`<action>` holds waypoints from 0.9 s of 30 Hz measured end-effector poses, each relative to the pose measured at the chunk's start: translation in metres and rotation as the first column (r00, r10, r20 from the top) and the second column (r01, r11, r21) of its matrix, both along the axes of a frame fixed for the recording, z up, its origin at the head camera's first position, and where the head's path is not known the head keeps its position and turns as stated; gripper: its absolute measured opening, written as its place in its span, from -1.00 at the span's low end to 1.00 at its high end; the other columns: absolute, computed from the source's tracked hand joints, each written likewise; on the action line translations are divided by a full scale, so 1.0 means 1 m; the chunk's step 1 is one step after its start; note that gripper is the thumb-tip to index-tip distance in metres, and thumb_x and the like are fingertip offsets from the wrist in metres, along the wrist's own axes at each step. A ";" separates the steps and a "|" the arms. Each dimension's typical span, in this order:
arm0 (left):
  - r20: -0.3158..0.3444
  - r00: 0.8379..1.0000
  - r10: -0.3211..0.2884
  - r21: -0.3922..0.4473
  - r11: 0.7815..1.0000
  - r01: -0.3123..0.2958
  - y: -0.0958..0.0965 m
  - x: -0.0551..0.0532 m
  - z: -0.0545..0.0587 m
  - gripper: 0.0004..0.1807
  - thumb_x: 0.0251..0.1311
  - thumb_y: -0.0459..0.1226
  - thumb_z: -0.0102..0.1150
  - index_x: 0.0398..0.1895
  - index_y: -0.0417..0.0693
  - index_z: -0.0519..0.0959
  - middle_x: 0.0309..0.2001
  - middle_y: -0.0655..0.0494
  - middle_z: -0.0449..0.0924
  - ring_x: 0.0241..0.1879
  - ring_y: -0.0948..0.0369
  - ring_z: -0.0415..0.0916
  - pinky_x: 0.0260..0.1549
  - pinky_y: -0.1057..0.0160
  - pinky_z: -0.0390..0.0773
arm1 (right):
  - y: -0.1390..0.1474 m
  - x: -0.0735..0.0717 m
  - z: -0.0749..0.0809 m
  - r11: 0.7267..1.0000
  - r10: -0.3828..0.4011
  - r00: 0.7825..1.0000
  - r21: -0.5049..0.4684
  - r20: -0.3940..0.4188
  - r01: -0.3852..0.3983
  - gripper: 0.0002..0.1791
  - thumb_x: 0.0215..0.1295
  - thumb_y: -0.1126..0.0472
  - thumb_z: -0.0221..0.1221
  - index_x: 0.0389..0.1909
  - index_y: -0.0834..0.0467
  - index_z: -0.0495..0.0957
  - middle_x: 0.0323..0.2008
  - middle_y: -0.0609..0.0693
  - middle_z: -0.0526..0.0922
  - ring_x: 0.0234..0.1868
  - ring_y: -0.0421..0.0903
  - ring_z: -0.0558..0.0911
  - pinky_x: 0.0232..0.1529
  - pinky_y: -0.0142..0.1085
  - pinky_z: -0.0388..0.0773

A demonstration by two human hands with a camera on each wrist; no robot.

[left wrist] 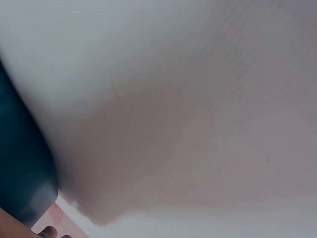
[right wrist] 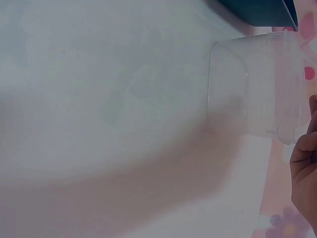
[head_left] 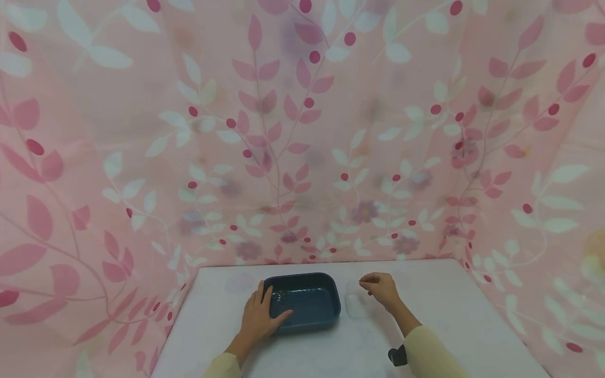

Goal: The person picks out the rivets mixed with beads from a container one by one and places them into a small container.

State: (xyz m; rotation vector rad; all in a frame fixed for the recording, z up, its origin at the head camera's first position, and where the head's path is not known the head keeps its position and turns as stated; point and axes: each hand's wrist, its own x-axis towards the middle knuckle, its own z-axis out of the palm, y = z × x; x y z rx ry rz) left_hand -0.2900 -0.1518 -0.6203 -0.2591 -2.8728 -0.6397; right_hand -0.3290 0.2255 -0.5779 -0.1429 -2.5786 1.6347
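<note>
A dark blue rectangular tray (head_left: 312,312) stands on the table, with a small cluster of tiny pieces (head_left: 282,297) in its left part, too small to make out. My left hand (head_left: 259,314) rests on the tray's left side, fingers spread and pointing away, thumb stretched over the near rim. Right of the tray is a clear plastic container (right wrist: 252,89), faint in the head view. Over its far right side hovers my right hand (head_left: 382,289), thumb and fingertips brought together; I cannot tell whether something tiny is between them.
The white-covered table (head_left: 331,354) ends at a pink leaf-patterned curtain (head_left: 302,157), which surrounds it at the back and sides. A black object (head_left: 397,356) shows beside the right sleeve. In the right wrist view, the tray's corner (right wrist: 262,12) sits close to the container.
</note>
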 end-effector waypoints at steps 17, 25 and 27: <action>0.004 1.000 0.012 -0.006 1.000 -0.012 0.000 -0.002 -0.002 0.18 -0.05 0.49 0.11 0.48 -0.13 0.22 0.54 -0.20 0.00 0.41 -0.17 0.18 0.35 -0.24 0.19 | -0.003 -0.001 -0.008 1.000 0.004 1.000 0.028 -0.031 -0.003 -0.92 0.17 0.29 0.37 -0.32 0.21 0.74 -0.38 0.05 0.76 -0.33 0.15 0.69 -0.40 -0.35 0.56; 0.038 0.999 0.008 0.014 1.000 -0.008 0.000 -0.003 0.000 0.24 -0.09 0.50 0.15 0.51 -0.14 0.17 0.56 -0.18 -0.03 0.45 -0.17 0.14 0.34 -0.22 0.23 | -0.003 -0.002 -0.011 0.999 0.004 0.999 0.035 -0.039 -0.003 -0.93 0.16 0.30 0.37 -0.34 0.21 0.74 -0.40 0.04 0.75 -0.35 0.12 0.69 -0.41 -0.36 0.56; 0.046 0.999 0.002 0.018 1.000 -0.003 -0.001 -0.003 0.000 0.25 -0.10 0.50 0.15 0.51 -0.15 0.17 0.56 -0.19 -0.03 0.46 -0.17 0.13 0.35 -0.22 0.23 | -0.003 -0.002 -0.010 0.999 0.008 0.999 0.039 -0.045 -0.006 -0.92 0.16 0.30 0.37 -0.34 0.22 0.73 -0.41 0.05 0.75 -0.36 0.12 0.69 -0.41 -0.36 0.56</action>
